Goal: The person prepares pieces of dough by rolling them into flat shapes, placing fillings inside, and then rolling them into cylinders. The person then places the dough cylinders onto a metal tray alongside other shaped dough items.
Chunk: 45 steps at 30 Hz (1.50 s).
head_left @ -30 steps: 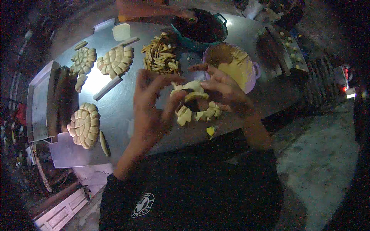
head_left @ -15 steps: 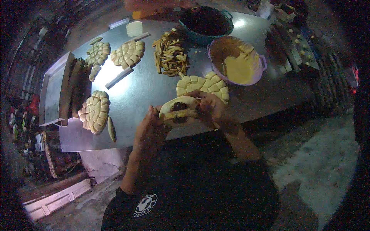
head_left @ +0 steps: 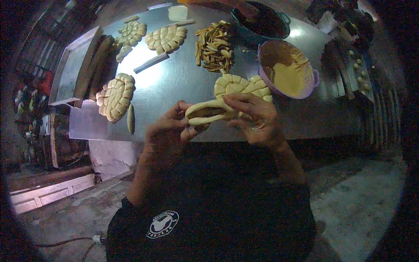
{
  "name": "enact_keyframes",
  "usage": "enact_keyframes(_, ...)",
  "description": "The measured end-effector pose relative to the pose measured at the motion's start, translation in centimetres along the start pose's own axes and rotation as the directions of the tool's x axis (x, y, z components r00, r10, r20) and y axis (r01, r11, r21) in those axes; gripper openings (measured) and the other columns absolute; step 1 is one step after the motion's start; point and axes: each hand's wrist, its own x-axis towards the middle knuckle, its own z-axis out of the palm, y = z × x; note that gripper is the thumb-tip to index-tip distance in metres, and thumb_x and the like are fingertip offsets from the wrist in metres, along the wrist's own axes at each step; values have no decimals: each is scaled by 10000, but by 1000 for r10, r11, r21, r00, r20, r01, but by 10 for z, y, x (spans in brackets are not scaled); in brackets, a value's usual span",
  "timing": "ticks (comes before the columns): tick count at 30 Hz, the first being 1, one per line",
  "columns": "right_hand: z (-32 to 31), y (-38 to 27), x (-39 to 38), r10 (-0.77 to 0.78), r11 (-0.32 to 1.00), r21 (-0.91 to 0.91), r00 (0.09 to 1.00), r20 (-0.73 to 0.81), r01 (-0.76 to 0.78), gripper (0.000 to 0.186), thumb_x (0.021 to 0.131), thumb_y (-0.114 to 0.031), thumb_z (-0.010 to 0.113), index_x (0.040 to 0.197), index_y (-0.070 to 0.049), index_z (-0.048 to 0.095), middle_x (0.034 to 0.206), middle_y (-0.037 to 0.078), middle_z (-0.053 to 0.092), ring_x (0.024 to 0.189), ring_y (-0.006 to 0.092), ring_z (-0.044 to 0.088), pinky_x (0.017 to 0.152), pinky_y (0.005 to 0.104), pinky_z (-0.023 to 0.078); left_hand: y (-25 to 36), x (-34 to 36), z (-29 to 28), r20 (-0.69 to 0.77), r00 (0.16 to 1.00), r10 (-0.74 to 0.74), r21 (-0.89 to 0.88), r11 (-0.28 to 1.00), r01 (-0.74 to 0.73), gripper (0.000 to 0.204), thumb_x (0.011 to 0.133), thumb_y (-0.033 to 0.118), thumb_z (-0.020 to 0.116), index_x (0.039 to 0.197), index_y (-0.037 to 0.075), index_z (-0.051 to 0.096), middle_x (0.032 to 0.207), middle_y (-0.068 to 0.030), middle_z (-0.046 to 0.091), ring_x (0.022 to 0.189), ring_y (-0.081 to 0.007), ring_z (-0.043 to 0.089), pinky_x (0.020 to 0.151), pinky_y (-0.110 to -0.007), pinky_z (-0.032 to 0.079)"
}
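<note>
An oval piece of pale-yellow dough is held at the centre of the frame, over the near edge of a silver-grey sheet-metal desk. A long slot gapes along it, showing a brownish interior; whether that is filling or shadow cannot be told for sure.

The piece should prove light, soft and yielding, likely a little tacky rather than slippery. Its lips look thin beside the slot, so a hard pinch there could tear or flatten them. The thicker ends seem the better place to take hold, with light pressure and support from below.

It lies between the two hands. The left hand grasps its left end, one of the fingers at the upper corner and another digit curled under the lower edge. The right hand grasps the right end, its fingers laid over the top and hiding that end; how firmly they press cannot be told.

Just beyond the right hand, a pale slab of dough scored into blocks sits on the desk and is partly covered by it. Upper centre holds a heap of brown-and-yellow strips; to its right stands a purple plastic basin of yellowish paste.
</note>
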Motion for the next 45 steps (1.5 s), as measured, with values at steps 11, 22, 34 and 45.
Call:
enact_keyframes(11, 32, -1, 27, -37, 999, -9, 999, -9, 37, 340, 812, -29, 752, 1145, -12, 685, 1090, 169, 682, 905, 235, 694, 789, 324, 573, 26, 2, -8, 22, 976, 219, 429, 879, -207, 418, 838, 127, 771, 1185, 18, 567, 999, -99, 580, 926, -186, 620, 744, -313, 564)
enact_keyframes(22, 107, 20, 104, 366, 915, 40, 869, 331, -401, 308, 823, -108, 775, 1100, 5, 700, 979, 92, 702, 921, 154, 667, 812, 286, 538, 54, 31, -114, 202, 878, 433, 927, 204, -314, 233, 733, 136, 830, 954, 101, 764, 845, -90, 654, 725, -222, 615, 655, -339, 501)
enact_keyframes(34, 226, 124, 133, 752, 656, -313, 564, 340, -687, 284, 804, -297, 792, 941, -50, 764, 866, 114, 735, 789, 188, 688, 722, 333, 530, 23, 75, -263, 6, 959, 284, 923, 367, -114, 171, 768, 163, 777, 915, 78, 757, 781, -91, 628, 679, -284, 598, 653, -403, 474)
enact_keyframes(45, 267, 188, 102, 785, 404, -551, 586, -200, -730, 669, 588, -604, 848, 1023, -160, 600, 1112, 63, 483, 1114, 286, 438, 962, 463, 357, -12, 110, -295, -356, 790, 499, 933, 245, 265, 959, 667, 433, 845, 1469, 228, 361, 1308, -200, 443, 1221, -384, 392, 987, -536, 321)
